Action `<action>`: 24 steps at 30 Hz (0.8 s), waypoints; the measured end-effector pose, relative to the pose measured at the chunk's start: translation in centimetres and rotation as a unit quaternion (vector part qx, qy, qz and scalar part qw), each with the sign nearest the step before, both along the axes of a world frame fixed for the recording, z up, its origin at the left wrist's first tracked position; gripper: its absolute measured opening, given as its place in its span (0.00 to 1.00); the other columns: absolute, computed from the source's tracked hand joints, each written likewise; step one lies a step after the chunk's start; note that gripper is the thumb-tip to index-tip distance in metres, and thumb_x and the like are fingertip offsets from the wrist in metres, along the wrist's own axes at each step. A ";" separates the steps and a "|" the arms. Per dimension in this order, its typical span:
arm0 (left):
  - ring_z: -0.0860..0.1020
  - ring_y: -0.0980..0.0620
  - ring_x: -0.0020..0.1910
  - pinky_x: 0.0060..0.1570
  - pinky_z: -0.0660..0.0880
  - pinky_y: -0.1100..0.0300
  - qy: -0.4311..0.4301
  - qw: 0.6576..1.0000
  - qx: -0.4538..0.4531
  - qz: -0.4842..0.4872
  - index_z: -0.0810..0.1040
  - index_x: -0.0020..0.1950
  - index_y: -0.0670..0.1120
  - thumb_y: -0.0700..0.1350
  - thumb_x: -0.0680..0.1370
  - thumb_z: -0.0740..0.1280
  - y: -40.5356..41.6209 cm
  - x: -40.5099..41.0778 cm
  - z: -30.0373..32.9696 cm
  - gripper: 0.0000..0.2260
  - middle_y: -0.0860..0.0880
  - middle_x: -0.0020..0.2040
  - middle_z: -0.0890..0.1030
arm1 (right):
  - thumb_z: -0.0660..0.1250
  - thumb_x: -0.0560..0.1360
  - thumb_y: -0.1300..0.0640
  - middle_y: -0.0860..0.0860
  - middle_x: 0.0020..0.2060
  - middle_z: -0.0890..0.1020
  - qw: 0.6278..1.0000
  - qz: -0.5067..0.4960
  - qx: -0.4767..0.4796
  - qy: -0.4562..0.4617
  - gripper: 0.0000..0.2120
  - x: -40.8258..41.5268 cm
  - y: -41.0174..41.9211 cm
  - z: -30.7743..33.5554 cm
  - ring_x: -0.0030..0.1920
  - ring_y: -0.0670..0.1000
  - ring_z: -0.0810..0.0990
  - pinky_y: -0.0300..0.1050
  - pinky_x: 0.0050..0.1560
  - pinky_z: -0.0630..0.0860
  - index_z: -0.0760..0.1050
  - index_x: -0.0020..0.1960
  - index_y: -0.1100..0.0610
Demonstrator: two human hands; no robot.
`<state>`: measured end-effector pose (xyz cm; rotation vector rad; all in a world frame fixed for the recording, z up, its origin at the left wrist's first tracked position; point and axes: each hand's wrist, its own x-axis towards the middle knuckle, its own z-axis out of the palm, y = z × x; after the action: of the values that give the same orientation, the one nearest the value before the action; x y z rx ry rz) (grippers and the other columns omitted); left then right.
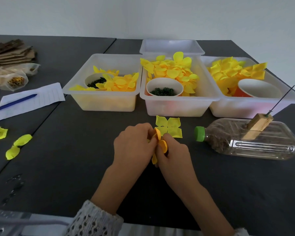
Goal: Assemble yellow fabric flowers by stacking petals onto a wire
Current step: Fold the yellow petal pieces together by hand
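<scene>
My left hand (134, 145) and my right hand (173, 153) meet at the table's middle, both pinching a small stack of orange-yellow fabric petals (160, 142) between their fingertips. A pale yellow four-lobed petal piece (170, 126) lies flat on the table just beyond my hands. At the right, a thin dark wire (282, 99) stands up from a wooden block (257, 126) fixed on a plastic bottle (249, 138) lying on its side. Three clear bins hold yellow petals: left (100, 99), middle (175, 106) and right (245, 108).
Paper cups with green rings (163, 90) sit in the bins; an orange cup (257, 90) sits in the right bin. An empty clear bin (172, 46) stands behind. Loose green-yellow petals (17, 145), a notepaper with a blue pen (15, 103) and cardboard scraps (10, 51) lie at left.
</scene>
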<state>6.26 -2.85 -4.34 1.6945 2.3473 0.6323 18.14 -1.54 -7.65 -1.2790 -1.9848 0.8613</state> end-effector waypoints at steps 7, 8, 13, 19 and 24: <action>0.78 0.57 0.37 0.36 0.78 0.60 -0.171 0.982 0.075 0.038 0.71 0.43 0.52 0.48 0.80 0.65 -0.6 2.1 -1.3 0.07 0.54 0.39 0.77 | 0.63 0.78 0.56 0.47 0.28 0.72 0.983 -0.141 -0.077 0.091 0.15 -0.1 0.5 0.0 0.26 0.42 0.69 0.30 0.26 0.67 0.68 0.33 0.53; 0.78 0.57 0.38 0.36 0.78 0.62 -0.189 0.977 0.081 0.049 0.72 0.44 0.52 0.48 0.80 0.65 -0.8 2.4 -1.5 0.06 0.55 0.39 0.77 | 0.63 0.78 0.56 0.47 0.28 0.71 0.980 -0.153 -0.084 0.099 0.14 -0.1 0.5 -0.2 0.26 0.41 0.69 0.30 0.26 0.67 0.69 0.33 0.53; 0.78 0.54 0.40 0.41 0.80 0.58 -0.180 0.982 0.040 0.037 0.70 0.48 0.49 0.46 0.82 0.62 -1.3 3.1 -0.9 0.04 0.51 0.43 0.78 | 0.63 0.77 0.54 0.48 0.30 0.73 0.982 -0.136 -0.110 0.068 0.12 0.5 0.7 0.3 0.31 0.42 0.73 0.35 0.29 0.71 0.70 0.36 0.53; 0.76 0.50 0.44 0.41 0.71 0.58 -0.050 0.996 -0.042 -0.053 0.65 0.51 0.46 0.44 0.82 0.61 -1.2 2.6 1.7 0.05 0.46 0.47 0.77 | 0.58 0.81 0.50 0.46 0.35 0.70 0.979 -0.054 0.038 -0.192 0.14 0.4 2.0 2.3 0.39 0.48 0.71 0.40 0.32 0.62 0.62 0.37 0.48; 0.73 0.48 0.39 0.41 0.69 0.56 -0.073 0.995 0.049 -0.047 0.64 0.46 0.45 0.43 0.81 0.61 -1.9 2.8 1.8 0.07 0.48 0.39 0.72 | 0.56 0.81 0.50 0.50 0.33 0.73 0.987 -0.118 0.013 -0.105 0.17 -0.7 1.7 2.0 0.34 0.48 0.71 0.43 0.33 0.67 0.68 0.35 0.53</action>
<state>9.09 -4.73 -2.51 1.7241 2.1570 0.8364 17.45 0.19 -5.66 -1.6065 -1.9431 0.6052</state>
